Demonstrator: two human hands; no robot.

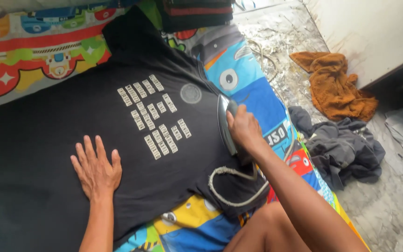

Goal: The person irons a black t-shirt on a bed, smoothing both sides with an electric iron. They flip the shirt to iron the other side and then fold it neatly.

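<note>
A black T-shirt (47, 135) with a block of small white printed patches lies spread flat on a colourful cartoon-print sheet (253, 79). My left hand (96, 168) rests flat on the shirt, fingers spread, just below and left of the print. My right hand (243, 126) grips the handle of a clothes iron (224, 122), which sits on the shirt's right side near the shoulder. The iron's grey cord (229, 171) loops across the shirt below my right hand. My bent knee shows at the bottom edge.
An orange towel (334, 86) and a crumpled dark grey garment (346, 144) lie on the bare floor to the right. A dark striped cloth (194, 14) sits at the top. A white wall panel (374, 32) stands at the upper right.
</note>
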